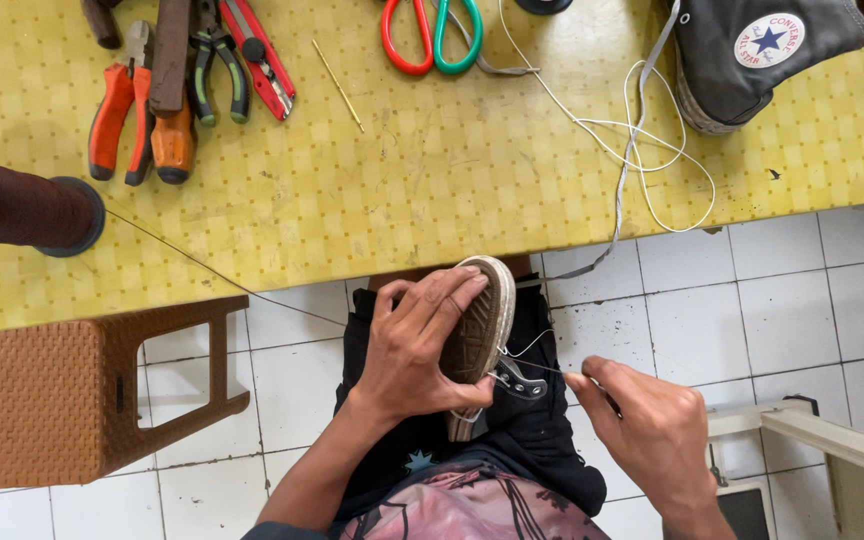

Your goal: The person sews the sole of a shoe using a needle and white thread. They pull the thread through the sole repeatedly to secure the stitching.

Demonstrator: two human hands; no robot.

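Head view: looks down over a yellow table [432, 190] in the upper half of the frame and a white tiled floor [782, 320] below it.
Left hand [417, 350]: wrapped around a dark sneaker [479, 330], fingers spread over the ribbed sole, holding it sole-up at the lower centre of the frame, over the lap.
Right hand [652, 430]: pinched closed on a thin needle-like tool [552, 369] whose tip sits at the sneaker's edge; a pale thread [524, 346] loops just beside it.
Sneaker's place: lower centre, below the table edge, pressed against the person's dark clothing.
On the table: orange pliers [117, 115] and a red cutter [260, 50] at upper left, scissors [432, 35] with red and green handles at top centre, a second grey sneaker [762, 55] at upper right with a white lace [642, 150] trailing over the edge.
Left edge: a spool of dark thread [32, 210], its strand [212, 272] running toward the lap; a brown stool [72, 400] below.
Risk, slip: the tool's tip lies near the left fingertips; I judge a sudden give in the rubber could drive it into them.
Risk, tangle: the slack loop could knot if pulled unevenly.
Risk, snag: the long strand from the spool crosses open space and could catch on the stool.
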